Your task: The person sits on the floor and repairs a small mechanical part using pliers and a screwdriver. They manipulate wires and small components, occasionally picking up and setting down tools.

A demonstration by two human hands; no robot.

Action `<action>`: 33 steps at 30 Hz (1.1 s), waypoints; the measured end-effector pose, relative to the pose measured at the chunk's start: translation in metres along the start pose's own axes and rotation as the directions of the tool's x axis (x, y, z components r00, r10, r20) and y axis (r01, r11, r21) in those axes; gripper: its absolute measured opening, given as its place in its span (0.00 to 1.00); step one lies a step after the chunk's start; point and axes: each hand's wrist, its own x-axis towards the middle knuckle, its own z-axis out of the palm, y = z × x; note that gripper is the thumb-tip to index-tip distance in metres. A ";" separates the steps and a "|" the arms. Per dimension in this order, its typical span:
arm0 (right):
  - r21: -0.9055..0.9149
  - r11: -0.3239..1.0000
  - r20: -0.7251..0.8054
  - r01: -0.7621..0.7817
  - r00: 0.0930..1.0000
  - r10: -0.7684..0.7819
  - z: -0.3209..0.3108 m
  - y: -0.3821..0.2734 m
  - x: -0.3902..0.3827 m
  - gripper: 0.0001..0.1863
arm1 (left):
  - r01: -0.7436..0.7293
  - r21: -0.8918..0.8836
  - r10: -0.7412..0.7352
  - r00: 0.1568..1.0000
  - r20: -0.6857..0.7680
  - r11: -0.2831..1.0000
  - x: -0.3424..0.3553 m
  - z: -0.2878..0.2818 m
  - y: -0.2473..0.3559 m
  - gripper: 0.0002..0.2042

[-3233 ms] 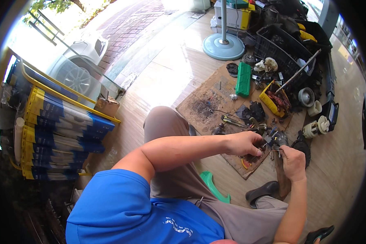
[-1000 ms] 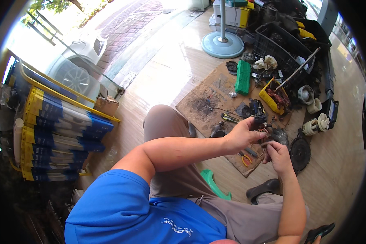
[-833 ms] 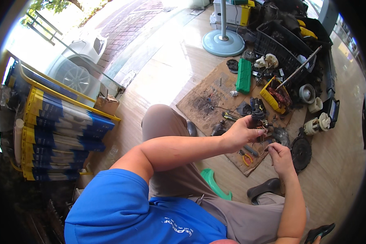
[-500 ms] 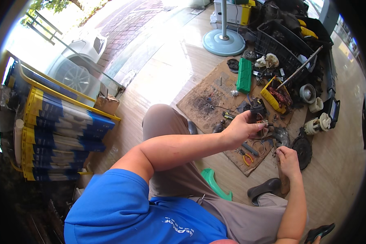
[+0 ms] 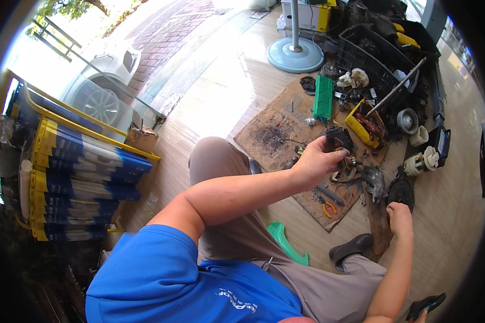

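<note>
My left hand (image 5: 317,162) grips a black mechanical part (image 5: 338,138) with copper-coloured pieces showing at its lower side, held above the cardboard mat (image 5: 253,126). Off to the right, my right hand (image 5: 400,219) is closed with fingers and thumb pinched together; whatever it may hold is too small to make out. Just beyond those fingers lies a round black disc (image 5: 401,192). A grey glove (image 5: 374,182) rests between the two hands. Below the held part, pliers with red and yellow handles (image 5: 327,207) and a dark grey tool (image 5: 329,195) lie on the mat.
Beyond the mat are a long green box (image 5: 323,98), a yellow tray (image 5: 359,127) of reddish wire, and a black crate (image 5: 373,56) among piled parts. White plastic parts (image 5: 421,162) stand at right. A green curved piece (image 5: 283,245) lies near my legs; a yellow rack (image 5: 91,126) stands left.
My right hand has moved right and slightly down, away from my left hand, exposing more of the grey glove. The black part in my left hand has tilted and shifted a little.
</note>
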 end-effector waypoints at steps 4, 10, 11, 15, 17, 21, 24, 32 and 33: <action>-0.056 0.997 -0.023 -0.059 0.998 0.058 0.007 0.031 -0.002 0.06 | -0.020 -0.014 0.020 1.000 0.010 1.000 0.002 -0.003 -0.002 0.11; -0.165 0.976 0.028 -0.142 0.988 0.149 0.019 0.058 -0.006 0.06 | -0.011 0.017 0.011 1.000 -0.022 1.000 0.000 -0.003 -0.004 0.11; -0.201 0.963 0.065 -0.181 0.978 0.197 0.020 0.061 -0.006 0.06 | -0.009 0.026 0.010 1.000 -0.028 1.000 -0.001 -0.002 -0.005 0.11; -0.312 0.898 0.103 -0.311 0.928 0.358 0.030 0.078 -0.008 0.07 | -0.020 -0.005 0.019 1.000 -0.022 1.000 0.000 -0.001 -0.006 0.11; -0.352 0.872 0.137 -0.340 0.903 0.407 0.031 0.080 -0.007 0.10 | -0.020 -0.003 0.020 0.999 -0.027 1.000 -0.001 0.000 -0.008 0.11; -0.352 0.917 0.269 -0.186 0.919 0.289 0.014 0.046 0.000 0.17 | 0.001 0.085 -0.001 1.000 0.006 0.996 -0.005 0.000 -0.012 0.12; 0.058 0.993 0.039 0.101 0.994 -0.103 0.018 0.016 0.010 0.27 | 0.000 0.190 -0.010 0.999 0.051 0.982 -0.009 0.003 -0.020 0.14; 0.931 0.365 0.080 0.006 0.972 -0.219 0.007 -0.141 0.005 0.25 | 0.009 0.179 -0.047 0.978 0.206 0.984 -0.011 0.005 -0.042 0.15; 0.936 0.352 0.104 -0.025 0.973 -0.208 0.004 -0.148 0.004 0.25 | 0.017 0.166 -0.052 0.976 0.210 0.986 -0.012 0.006 -0.041 0.15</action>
